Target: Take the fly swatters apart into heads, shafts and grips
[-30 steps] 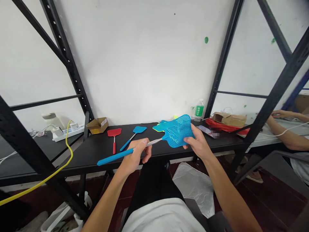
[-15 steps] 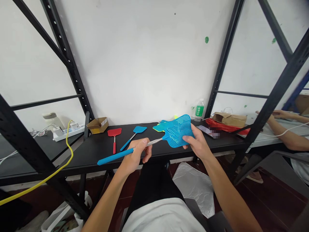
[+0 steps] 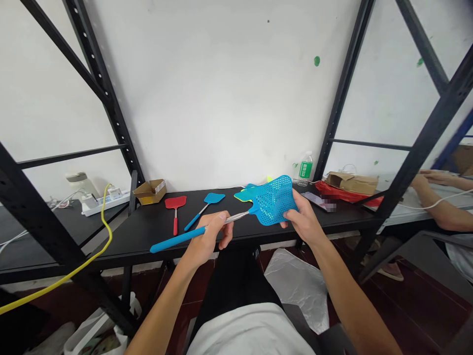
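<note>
Both my hands hold a blue fly swatter [image 3: 273, 203] above the front of the black table, its perforated head to the right and its handle to the left. My left hand [image 3: 211, 234] is closed round the metal rod where it meets the blue grip. My right hand [image 3: 303, 217] pinches the right edge of the head, thumb on top. Behind the head, blue and yellow-green flat pieces [image 3: 242, 194] lie partly hidden. To the left, a red fly swatter [image 3: 175, 202] and a smaller blue fly swatter [image 3: 214, 198] rest on the table.
An open cardboard box [image 3: 150, 192] stands at the table's left end. On the right are a water bottle [image 3: 305, 169], a phone [image 3: 314, 200] and a cardboard package [image 3: 353, 182] on red plastic. A yellow cable [image 3: 109, 227] crosses the left rack post. Another person's arm [image 3: 439, 207] shows far right.
My right thumb has shifted slightly right along the swatter head. The swatter and my left hand have hardly moved. At far right, the other person's hands have moved a little.
</note>
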A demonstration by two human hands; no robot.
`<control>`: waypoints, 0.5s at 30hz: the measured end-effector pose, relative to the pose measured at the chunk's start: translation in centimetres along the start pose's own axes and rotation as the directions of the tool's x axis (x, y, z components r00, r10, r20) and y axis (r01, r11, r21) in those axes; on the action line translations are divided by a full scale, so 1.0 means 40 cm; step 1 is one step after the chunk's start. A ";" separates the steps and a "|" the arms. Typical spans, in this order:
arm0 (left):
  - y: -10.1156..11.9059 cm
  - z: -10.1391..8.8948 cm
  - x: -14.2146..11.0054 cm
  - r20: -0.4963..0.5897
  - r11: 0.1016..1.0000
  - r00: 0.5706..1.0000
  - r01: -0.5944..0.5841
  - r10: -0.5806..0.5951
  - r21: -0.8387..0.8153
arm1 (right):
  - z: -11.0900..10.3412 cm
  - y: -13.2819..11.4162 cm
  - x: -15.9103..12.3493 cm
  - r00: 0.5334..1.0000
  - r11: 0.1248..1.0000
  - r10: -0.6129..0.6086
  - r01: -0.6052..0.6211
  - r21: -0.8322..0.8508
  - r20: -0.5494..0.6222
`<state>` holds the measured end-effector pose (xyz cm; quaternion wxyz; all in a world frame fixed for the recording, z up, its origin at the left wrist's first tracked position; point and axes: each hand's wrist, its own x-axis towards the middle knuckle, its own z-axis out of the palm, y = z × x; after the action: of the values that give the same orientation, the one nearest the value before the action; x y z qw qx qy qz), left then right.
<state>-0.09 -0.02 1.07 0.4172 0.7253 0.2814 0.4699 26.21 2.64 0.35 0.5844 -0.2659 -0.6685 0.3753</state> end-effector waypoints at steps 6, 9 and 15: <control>0.001 0.001 0.000 -0.002 1.000 1.000 -0.004 0.004 0.017 | 0.001 0.002 0.001 1.000 1.000 0.014 -0.014 0.013 -0.020; -0.002 0.000 0.001 -0.006 1.000 1.000 -0.004 0.004 0.008 | 0.002 0.005 0.002 1.000 1.000 0.015 -0.014 0.010 -0.021; -0.005 0.001 0.000 0.003 1.000 1.000 -0.009 0.009 -0.015 | -0.001 0.009 0.002 1.000 1.000 0.011 -0.010 0.028 -0.028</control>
<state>-0.07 0.07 0.89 0.4209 0.7241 0.2738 0.4728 26.21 2.90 0.10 0.5954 -0.2664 -0.6535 0.3839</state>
